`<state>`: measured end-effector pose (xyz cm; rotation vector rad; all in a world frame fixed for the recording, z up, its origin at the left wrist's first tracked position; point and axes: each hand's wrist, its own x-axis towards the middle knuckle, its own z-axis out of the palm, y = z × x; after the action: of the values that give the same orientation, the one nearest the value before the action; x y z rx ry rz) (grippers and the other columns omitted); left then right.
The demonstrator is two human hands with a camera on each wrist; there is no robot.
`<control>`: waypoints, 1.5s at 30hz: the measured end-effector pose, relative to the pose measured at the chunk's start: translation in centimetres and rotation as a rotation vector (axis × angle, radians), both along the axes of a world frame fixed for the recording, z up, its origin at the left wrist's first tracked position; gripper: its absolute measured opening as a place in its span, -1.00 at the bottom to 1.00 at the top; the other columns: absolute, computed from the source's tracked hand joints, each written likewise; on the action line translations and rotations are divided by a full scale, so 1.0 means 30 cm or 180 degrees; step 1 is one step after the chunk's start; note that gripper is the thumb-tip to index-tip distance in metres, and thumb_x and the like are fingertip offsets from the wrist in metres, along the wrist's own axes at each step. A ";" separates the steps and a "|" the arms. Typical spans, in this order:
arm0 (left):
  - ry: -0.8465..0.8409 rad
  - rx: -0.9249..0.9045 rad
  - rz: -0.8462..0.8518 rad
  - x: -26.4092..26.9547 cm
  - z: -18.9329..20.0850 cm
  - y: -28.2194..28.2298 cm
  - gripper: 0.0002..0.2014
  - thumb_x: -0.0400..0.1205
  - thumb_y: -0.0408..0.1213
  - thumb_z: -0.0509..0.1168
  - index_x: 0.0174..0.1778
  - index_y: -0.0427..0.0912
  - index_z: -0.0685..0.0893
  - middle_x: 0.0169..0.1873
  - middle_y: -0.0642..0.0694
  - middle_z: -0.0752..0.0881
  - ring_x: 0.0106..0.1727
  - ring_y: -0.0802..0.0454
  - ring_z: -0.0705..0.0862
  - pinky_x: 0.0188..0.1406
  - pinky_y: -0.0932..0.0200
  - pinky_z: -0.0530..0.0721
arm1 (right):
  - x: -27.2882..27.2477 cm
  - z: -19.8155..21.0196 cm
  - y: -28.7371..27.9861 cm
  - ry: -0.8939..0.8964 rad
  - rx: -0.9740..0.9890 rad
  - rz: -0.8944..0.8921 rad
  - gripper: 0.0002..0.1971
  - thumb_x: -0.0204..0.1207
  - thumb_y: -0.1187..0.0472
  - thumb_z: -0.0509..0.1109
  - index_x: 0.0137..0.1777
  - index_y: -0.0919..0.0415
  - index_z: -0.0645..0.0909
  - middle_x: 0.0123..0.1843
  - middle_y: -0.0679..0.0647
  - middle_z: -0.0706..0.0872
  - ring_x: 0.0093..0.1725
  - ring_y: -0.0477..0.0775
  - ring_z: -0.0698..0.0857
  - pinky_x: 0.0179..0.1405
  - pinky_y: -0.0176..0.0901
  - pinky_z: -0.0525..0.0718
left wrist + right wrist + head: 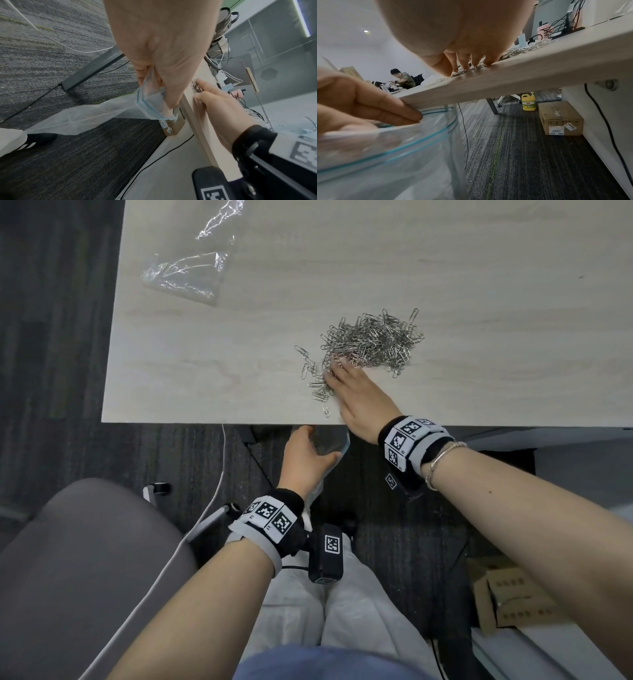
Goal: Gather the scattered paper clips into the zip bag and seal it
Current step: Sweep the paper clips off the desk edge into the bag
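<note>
On the pale wood-grain table point(445, 251), a heap of silver paper clips point(373, 340) with a looser trail toward the near edge, the right hand point(356, 398) laid flat on that trail, fingers point(467, 62) straight and pressing on clips, nothing grasped. Just below the table's front edge, the clear zip bag point(402, 155) with its blue-green zip line, mouth held open and pinched at the rim by the left hand point(305, 460), fingertips point(412, 116) touching the table's edge. Farther back at the left, crumpled clear plastic point(185, 275) lying well apart from the clips.
</note>
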<state>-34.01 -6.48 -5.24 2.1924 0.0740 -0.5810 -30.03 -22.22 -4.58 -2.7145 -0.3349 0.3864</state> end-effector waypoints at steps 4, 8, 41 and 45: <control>0.0013 -0.0054 0.0034 -0.002 0.011 -0.010 -0.48 0.40 -0.24 0.53 0.25 -0.21 0.56 0.09 0.01 0.57 0.11 0.15 0.54 0.06 0.30 0.49 | -0.056 0.001 -0.012 0.0015 0.0090 0.0173 -0.42 0.60 0.34 0.11 0.63 0.23 0.09 0.68 0.17 0.05 0.67 0.13 -0.05 0.58 -0.14 -0.26; 0.0027 -0.0027 0.0009 -0.001 0.009 -0.012 -0.51 0.39 -0.23 0.54 0.20 -0.22 0.58 0.09 -0.06 0.62 0.09 0.13 0.56 0.04 0.28 0.49 | -0.105 0.001 -0.009 -0.0060 -0.0102 0.0380 -0.40 0.57 0.32 0.13 0.62 0.18 0.13 0.68 0.11 0.09 0.67 0.10 -0.01 0.58 -0.04 -0.29; -0.0009 -0.0063 0.0140 0.003 0.027 0.025 -0.72 0.43 -0.24 0.48 -0.04 -0.15 0.55 -0.21 0.08 0.57 -0.25 0.30 0.52 -0.38 0.58 0.44 | -0.075 0.029 0.094 0.0223 0.0013 0.0739 -0.33 0.48 0.44 0.09 0.63 0.23 0.09 0.69 0.14 0.05 0.67 0.08 -0.03 0.60 -0.08 -0.24; -0.0093 -0.0243 0.0139 -0.004 0.045 0.022 -0.77 0.44 -0.39 0.44 -0.23 -0.02 0.52 -0.30 0.15 0.59 -0.27 0.35 0.56 -0.35 0.59 0.45 | -0.116 0.031 0.095 0.0172 0.0088 0.0915 -0.37 0.49 0.44 0.10 0.60 0.23 0.17 0.67 0.11 0.13 0.67 0.06 0.01 0.58 -0.13 -0.28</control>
<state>-34.12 -5.82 -3.91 2.1193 0.0828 -0.5191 -33.50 -19.37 -3.65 -2.6270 -0.7130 0.5279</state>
